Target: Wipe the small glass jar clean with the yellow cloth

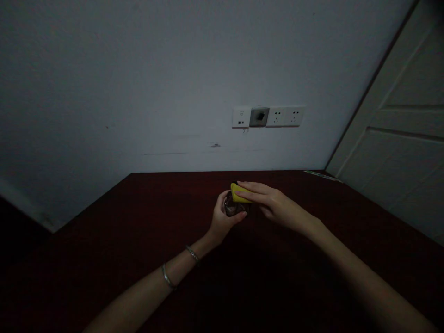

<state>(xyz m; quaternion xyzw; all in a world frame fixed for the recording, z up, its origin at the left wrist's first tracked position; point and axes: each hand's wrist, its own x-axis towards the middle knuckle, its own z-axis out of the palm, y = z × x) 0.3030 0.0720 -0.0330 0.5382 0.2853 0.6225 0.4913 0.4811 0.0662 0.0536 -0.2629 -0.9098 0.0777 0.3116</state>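
My left hand (224,217) is wrapped round a small dark, see-through container (233,208), perhaps glass; its exact kind is hard to make out in the dim light. A yellow cloth or sponge (239,193) lies against the upper part of the container. Fingers of my right hand (268,199) press on the yellow piece from the right and above. Part of the container's far side is hidden behind the yellow piece and my fingers. Two silver bracelets (167,276) circle my left forearm.
Both hands are over a dark red-brown table (166,208) that meets a pale wall (156,83). On the wall is a row of sockets (284,117). A panelled door (409,129) stands at the right. A thin printed strip (322,175) lies at the table's back right edge.
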